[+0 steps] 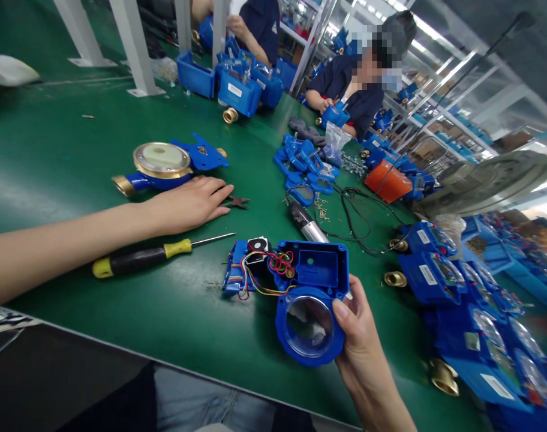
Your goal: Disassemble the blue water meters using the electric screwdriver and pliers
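My right hand point(357, 336) grips a blue plastic water meter housing point(312, 288) by its round clear window, low on the right. Coloured wires point(273, 267) run from the open housing to a blue circuit module point(240, 270) lying on the bench. My left hand point(188, 204) rests flat on the green workbench point(75, 150), holding nothing. Its fingertips nearly touch small black pliers point(236, 202). Just behind it lies a brass-and-blue water meter body point(159, 168) with a gold-rimmed dial. A yellow-and-black screwdriver point(161, 255) lies below my left forearm.
Blue meter housings and brass fittings point(443, 378) crowd the bench's right side. Blue parts point(303, 165), an orange box point(387, 182), black cable point(354, 222) and a metal tool point(307, 222) lie ahead. Co-workers point(345, 84) sit across the bench. A fan point(484, 183) stands at right.
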Demonstrator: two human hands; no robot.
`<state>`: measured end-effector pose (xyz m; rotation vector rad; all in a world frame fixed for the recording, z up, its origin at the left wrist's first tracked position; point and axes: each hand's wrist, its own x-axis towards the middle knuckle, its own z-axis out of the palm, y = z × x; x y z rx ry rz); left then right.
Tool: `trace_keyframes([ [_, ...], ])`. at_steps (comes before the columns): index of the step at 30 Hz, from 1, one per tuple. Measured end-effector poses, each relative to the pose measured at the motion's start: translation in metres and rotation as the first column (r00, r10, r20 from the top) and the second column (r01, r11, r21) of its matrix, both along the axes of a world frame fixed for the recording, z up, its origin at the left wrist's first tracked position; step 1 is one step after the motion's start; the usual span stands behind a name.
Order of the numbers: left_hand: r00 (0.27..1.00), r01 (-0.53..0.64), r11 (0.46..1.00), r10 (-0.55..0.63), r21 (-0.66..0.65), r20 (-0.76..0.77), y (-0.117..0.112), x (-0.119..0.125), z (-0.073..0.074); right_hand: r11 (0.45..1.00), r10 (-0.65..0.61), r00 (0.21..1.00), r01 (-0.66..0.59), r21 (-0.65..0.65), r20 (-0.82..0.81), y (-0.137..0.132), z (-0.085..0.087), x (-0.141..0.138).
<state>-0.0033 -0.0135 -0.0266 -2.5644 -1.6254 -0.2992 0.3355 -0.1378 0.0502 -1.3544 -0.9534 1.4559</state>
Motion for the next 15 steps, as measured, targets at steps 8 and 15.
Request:
trace_keyframes([
  [8,0.972,0.157,0.982,-0.134,0.107,-0.192,0.007,-0.002,0.01,0.995,-0.006,0.999,0.01,0.097,-0.042,-0.004,-0.008,-0.005],
  [15,0.918,-0.049,0.99,-0.007,0.131,0.397,-0.009,0.034,0.074,0.988,-0.03,0.999,0.032,0.149,-0.018,-0.007,-0.014,-0.004],
])
